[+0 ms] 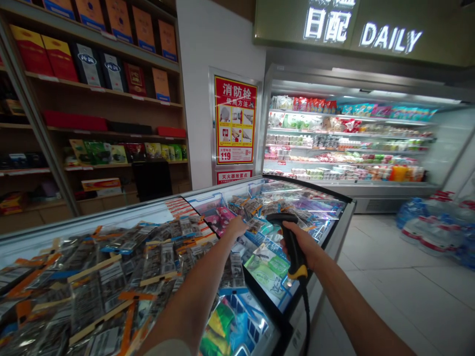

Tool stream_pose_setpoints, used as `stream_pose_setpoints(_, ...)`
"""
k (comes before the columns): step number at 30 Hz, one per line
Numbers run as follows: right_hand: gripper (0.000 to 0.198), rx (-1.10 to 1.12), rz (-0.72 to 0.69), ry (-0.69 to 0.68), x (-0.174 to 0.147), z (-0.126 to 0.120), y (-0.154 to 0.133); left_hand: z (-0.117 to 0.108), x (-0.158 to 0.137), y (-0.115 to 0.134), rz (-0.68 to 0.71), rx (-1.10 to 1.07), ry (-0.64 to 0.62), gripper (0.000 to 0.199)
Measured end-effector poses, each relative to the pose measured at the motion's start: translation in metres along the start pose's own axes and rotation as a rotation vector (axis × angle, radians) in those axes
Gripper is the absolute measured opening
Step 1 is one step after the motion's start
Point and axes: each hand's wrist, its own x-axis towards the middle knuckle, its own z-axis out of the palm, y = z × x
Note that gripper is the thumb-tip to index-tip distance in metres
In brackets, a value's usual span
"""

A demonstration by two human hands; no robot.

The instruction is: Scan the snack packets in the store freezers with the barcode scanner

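My right hand (302,247) is wrapped around the grip of a black and yellow barcode scanner (295,247), its head pointing left and its cord hanging down. My left hand (236,227) reaches over the freezer chest, its fingers closed at the edge of a small clear packet (254,225) just left of the scanner head. The fingertips are partly hidden. Under both hands are the glass top and black frame of the freezer chest (267,310), with a green and white package (264,262) showing below. Many similar packets (159,259) with orange, blue and tan edges lie heaped on the left.
Shelves (122,94) with boxed goods stand at the left. A red fire-hydrant poster (235,118) hangs on the wall ahead. An open chiller (345,143) runs along the back right. Bottled water packs (432,225) stand on the tiled floor (382,282).
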Motion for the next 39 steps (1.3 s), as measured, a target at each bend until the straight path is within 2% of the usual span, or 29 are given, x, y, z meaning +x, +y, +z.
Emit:
stream_pose_setpoints(6,0.026,0.013,-0.029,0.018,-0.005,-0.011,-0.004,-0.005,-0.002,0.021,-0.009,-0.046,-0.158,0.034)
stream_pose_setpoints(11,0.026,0.042,-0.056,0.025,-0.013,-0.019,-0.011,-0.031,0.001,0.016,-0.018,-0.176,-0.147,0.036)
stream_pose_setpoints(13,0.026,0.039,-0.062,0.019,-0.015,-0.019,-0.011,-0.042,0.003,0.010,-0.020,-0.302,-0.121,0.032)
stream_pose_setpoints(16,0.026,-0.001,-0.072,0.000,-0.018,-0.015,-0.007,-0.055,0.004,0.001,-0.045,-0.504,-0.013,0.023)
stream_pose_setpoints(20,0.025,-0.077,-0.114,-0.025,-0.025,-0.005,0.002,-0.068,0.001,-0.007,-0.023,-0.586,0.080,0.018)
stream_pose_setpoints(23,0.025,-0.078,-0.075,-0.076,-0.032,0.002,0.007,-0.073,0.000,-0.009,0.021,-0.638,0.107,0.015)
stream_pose_setpoints(29,0.024,-0.095,-0.054,-0.163,-0.042,0.009,0.008,-0.076,0.005,-0.013,0.027,-0.613,0.165,0.012)
stream_pose_setpoints(33,0.024,-0.072,-0.025,-0.163,-0.044,0.008,0.003,-0.082,0.000,-0.011,0.031,-0.543,0.156,0.013)
stream_pose_setpoints(35,0.025,-0.063,-0.043,-0.148,-0.042,0.006,0.000,-0.088,-0.005,-0.011,0.033,-0.465,0.139,0.015)
stream_pose_setpoints(39,0.026,-0.060,-0.120,-0.080,-0.032,0.000,-0.005,-0.110,-0.016,-0.022,0.039,-0.165,0.080,0.016)
